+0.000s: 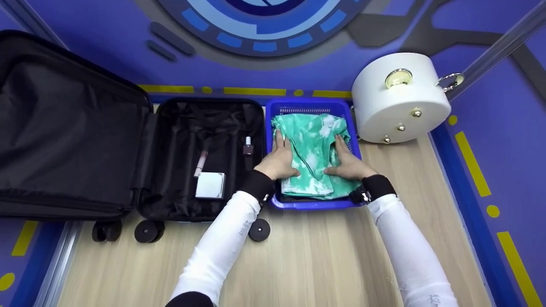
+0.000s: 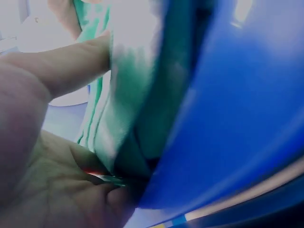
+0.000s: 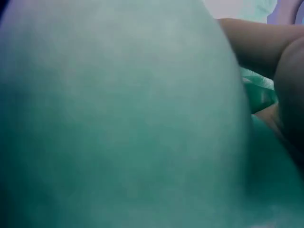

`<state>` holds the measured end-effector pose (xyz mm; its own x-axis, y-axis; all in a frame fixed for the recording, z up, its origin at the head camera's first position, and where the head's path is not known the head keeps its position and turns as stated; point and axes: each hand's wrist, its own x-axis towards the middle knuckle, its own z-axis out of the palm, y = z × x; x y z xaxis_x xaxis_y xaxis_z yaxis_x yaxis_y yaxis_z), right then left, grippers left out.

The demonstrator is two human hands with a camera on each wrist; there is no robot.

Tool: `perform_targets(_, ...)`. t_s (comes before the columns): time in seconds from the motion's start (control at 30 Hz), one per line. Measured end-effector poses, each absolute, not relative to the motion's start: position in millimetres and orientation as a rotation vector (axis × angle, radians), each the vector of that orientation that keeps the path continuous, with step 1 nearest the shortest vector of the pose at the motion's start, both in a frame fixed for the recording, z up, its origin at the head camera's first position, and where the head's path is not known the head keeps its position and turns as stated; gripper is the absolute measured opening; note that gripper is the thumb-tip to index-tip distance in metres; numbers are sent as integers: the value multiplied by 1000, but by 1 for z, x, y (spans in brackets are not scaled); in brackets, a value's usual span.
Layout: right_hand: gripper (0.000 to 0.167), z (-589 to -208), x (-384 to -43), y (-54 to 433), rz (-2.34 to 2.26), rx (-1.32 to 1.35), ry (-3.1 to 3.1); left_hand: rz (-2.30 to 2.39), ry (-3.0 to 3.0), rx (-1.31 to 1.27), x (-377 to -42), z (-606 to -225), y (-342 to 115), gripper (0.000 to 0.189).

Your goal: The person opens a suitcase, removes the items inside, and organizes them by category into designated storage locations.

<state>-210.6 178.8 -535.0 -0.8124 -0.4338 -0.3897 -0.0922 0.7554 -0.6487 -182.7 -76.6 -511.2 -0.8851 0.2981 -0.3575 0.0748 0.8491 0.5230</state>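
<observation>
A folded green and white tie-dye garment (image 1: 311, 149) lies in the blue plastic basket (image 1: 315, 205). My left hand (image 1: 277, 161) grips its left side, the thumb on top and the fingers along the edge by the basket wall. On the other side my right hand (image 1: 349, 164) holds the garment's right part between thumb and fingers. In the left wrist view the thumb presses the layered cloth (image 2: 128, 95) while the other fingers reach beneath it. Green cloth (image 3: 123, 118) fills most of the right wrist view and hides much of that hand.
Left of the basket lies an open black suitcase (image 1: 179, 128) holding a nail polish bottle (image 1: 248, 148), a slim pink tube (image 1: 201, 163) and a white square case (image 1: 210, 185). A round white bag (image 1: 396, 98) with metal rings sits at the right. Blue wall panels (image 1: 273, 74) stand behind.
</observation>
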Motion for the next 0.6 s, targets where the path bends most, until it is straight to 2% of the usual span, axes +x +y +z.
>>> perform_targets(0.2,105,-522,-192,181,-929,-411,2523,714,2604,310,-170,-492,-91,102)
perform_targets(0.37,84,-517,-155,179,-987,-533,2752,766,2670,347,-146,-477,-108,83)
perform_targets(0.6,54,-558,-86,159,-1180,-964,3143,947,2916,398,-82,-477,-131,64)
